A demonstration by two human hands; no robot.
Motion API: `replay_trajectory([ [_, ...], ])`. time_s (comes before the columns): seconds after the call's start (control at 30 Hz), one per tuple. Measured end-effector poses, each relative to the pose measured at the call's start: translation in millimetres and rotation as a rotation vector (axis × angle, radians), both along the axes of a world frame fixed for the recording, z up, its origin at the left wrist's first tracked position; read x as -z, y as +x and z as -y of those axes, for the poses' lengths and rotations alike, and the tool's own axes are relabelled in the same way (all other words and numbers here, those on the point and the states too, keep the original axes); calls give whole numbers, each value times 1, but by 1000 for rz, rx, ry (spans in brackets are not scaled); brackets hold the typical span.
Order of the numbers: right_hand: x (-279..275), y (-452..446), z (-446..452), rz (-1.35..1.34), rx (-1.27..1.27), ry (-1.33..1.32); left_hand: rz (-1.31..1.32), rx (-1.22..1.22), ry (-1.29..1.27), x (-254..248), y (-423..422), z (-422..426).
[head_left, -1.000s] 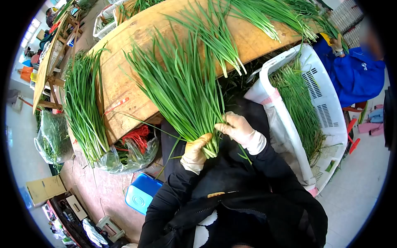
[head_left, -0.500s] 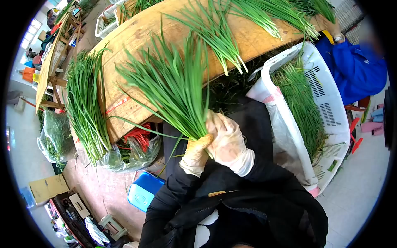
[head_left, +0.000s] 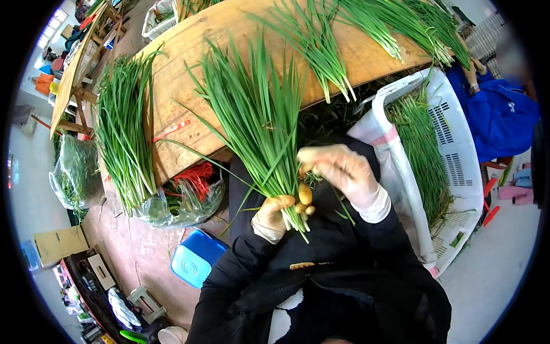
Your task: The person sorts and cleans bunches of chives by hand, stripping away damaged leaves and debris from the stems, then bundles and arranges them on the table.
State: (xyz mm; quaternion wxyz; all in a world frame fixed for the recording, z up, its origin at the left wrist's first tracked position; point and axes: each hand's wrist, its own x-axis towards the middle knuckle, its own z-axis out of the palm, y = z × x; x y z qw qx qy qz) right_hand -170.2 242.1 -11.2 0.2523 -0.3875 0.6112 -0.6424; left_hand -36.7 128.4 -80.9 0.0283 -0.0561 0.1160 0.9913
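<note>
while the left hand point(head_left: 276, 213) wraps its fingers firmly round a bunch of long green leaves point(head_left: 252, 120), gripping it close to the cut ends, the right hand point(head_left: 346, 175) is raised just to the right of the stems, its fingers bent and blurred, so i cannot tell how far they are parted or whether they pinch anything. both hands wear thin, pale gloves. the bunch is slim and tight in the left fist, where the stems turn pale, and fans out above it into flat, deep green blades with narrow tips; a few loose blades stray out to the left. its tips point away from the person and a little left, over the wooden table point(head_left: 177, 74), and its pale ends point back towards the lap, so its long axis runs forward from the left hand with a slight leftward lean. to the right of the right hand is a white slotted basket point(head_left: 465, 189), lined along its near side with a white sheet point(head_left: 395, 189) and holding a thick heap of thin green leaves point(head_left: 421, 155). left of the left hand, below the table edge, a clear plastic bag point(head_left: 177, 215) sits with red strings point(head_left: 197, 179) at its mouth; farther left, another clear bag point(head_left: 80, 166) contains greenery. well beyond both hands, past the table, a white crate point(head_left: 162, 30) also has greens in it.
</note>
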Motion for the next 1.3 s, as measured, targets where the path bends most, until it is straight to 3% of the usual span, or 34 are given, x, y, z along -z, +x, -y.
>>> replay_trajectory([
  [0.07, 8, -5, 1, 21, 215, 81, 6, -19, 76, -12, -7, -2],
  [0.13, 14, -7, 2, 142, 263, 86, -18, -11, 106, -20, -2, 0],
  [0.23, 18, -7, 5, -306, 302, 7, -34, 5, 128, -25, 1, 0],
  [0.27, 9, -7, 9, -304, 300, 6, -7, 6, 90, -26, 1, 0],
  [0.33, -19, -7, 18, -535, 279, 185, -5, 24, 77, -23, 2, 0],
  [0.4, -2, -19, 32, -743, 204, 192, -5, 52, 66, -20, 2, -2],
  [0.47, 20, -24, 39, -641, 156, 221, -58, 104, 114, -17, 2, -2],
  [0.5, 26, -22, 43, -374, 120, 114, -59, 103, 113, -14, 3, -2],
  [0.6, 29, -24, 42, -352, 196, 71, 9, 14, 114, -11, 6, -3],
  [0.73, 14, -33, 36, -643, 238, 92, 56, 0, 52, -3, 0, -5],
  [0.8, 7, -39, 32, -620, 253, 76, -7, 17, -103, -4, -6, -1],
  [0.87, 10, -47, 30, -461, 313, 52, -24, 50, -65, -13, -11, 3],
  [0.93, 6, -54, 21, -163, 187, 97, 1, -14, -42, -32, -12, -3],
  [0.97, 7, -57, 19, -348, 198, 139, 23, -14, -97, -35, -11, -3],
  [1.0, 9, -56, 19, -349, 203, 141, -3, -26, -71, -31, -11, -3],
  [1.1, 12, -46, 24, -98, 101, -66, 41, -1, -92, -24, -13, -1],
  [1.3, 18, -53, 18, -112, 10, -33, 172, 31, -145, -14, -10, 4],
])
